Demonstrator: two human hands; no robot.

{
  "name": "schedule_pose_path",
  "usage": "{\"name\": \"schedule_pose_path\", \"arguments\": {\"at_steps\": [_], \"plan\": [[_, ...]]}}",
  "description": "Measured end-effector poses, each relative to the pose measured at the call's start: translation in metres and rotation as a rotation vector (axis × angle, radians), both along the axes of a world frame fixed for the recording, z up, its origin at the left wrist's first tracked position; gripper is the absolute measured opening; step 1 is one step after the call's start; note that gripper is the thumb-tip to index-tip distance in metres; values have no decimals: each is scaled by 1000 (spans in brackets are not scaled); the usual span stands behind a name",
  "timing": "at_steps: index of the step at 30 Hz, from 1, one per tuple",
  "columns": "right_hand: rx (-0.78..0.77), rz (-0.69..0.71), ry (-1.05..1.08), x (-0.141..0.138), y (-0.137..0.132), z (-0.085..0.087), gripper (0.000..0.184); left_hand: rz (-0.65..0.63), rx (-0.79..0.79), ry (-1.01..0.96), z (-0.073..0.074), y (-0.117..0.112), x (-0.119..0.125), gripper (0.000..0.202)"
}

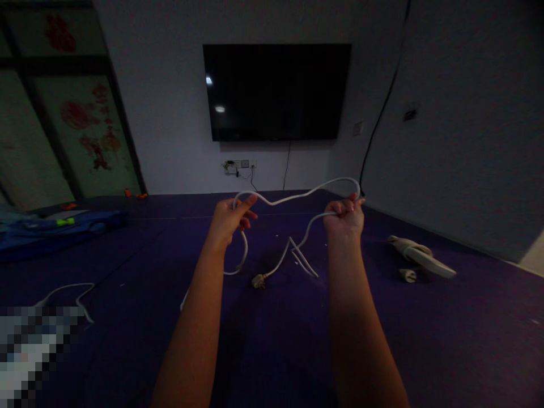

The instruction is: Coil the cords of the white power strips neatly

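Note:
A white power cord [293,198] stretches in a loose arc between my hands, above the purple floor. My left hand [232,218] is closed on one part of it, thumb on top, and the cord hangs down below that hand in a curve. My right hand [345,215] grips another part, fingers curled round it. From the right hand the cord runs down to a folded bend on the floor and ends in a plug [258,281] lying between my forearms. Part of a white object shows behind my left forearm, too hidden to name.
At right on the floor lies a wrapped white power strip [420,256] with its plug [408,275]. Another white cord [68,285] lies at left, near blue cloth [63,229]. A television [278,93] hangs on the wall above outlets [242,164]. A black cable [385,105] runs down the wall.

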State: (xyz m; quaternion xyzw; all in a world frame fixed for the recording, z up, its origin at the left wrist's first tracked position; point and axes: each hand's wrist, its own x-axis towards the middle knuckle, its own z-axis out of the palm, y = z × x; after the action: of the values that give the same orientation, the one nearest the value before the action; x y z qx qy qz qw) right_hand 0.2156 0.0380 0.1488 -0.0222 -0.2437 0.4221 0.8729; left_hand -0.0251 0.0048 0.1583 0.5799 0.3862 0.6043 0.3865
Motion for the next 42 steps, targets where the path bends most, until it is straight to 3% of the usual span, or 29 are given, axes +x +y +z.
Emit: {"name": "schedule_pose_path", "arguments": {"at_steps": [3, 7, 16, 19, 27, 32, 36, 39, 40, 42], "plan": [[39, 124, 159, -22, -7, 9, 52, -26, -35, 129, -8, 1, 29, 49], [101, 208, 152, -39, -13, 15, 45, -133, -113, 230, -15, 3, 49, 59], [133, 293, 178, -55, -21, 19, 38, -785, -454, 176, -22, 4, 52, 79], [69, 263, 127, -64, -22, 20, 39, -882, -501, 151, -24, 5, 55, 79], [52, 177, -213, -77, -24, 22, 24, -903, -510, -23, -14, 3, 42, 65], [-8, 34, -400, -82, -23, 19, 14, -789, -397, -255, -6, -1, 37, 45], [-110, -264, -597, -84, -21, 12, 24, -656, -328, -351, -3, -2, 35, 38], [-301, -531, -844, -83, -20, 5, 32, -575, -294, -365, -2, 0, 37, 35], [-368, -562, -938, -83, -19, 3, 39, -556, -270, -368, -2, 0, 37, 33], [-456, -468, -1068, -86, -17, 0, 48, -528, -207, -366, -3, 0, 39, 29]]}}
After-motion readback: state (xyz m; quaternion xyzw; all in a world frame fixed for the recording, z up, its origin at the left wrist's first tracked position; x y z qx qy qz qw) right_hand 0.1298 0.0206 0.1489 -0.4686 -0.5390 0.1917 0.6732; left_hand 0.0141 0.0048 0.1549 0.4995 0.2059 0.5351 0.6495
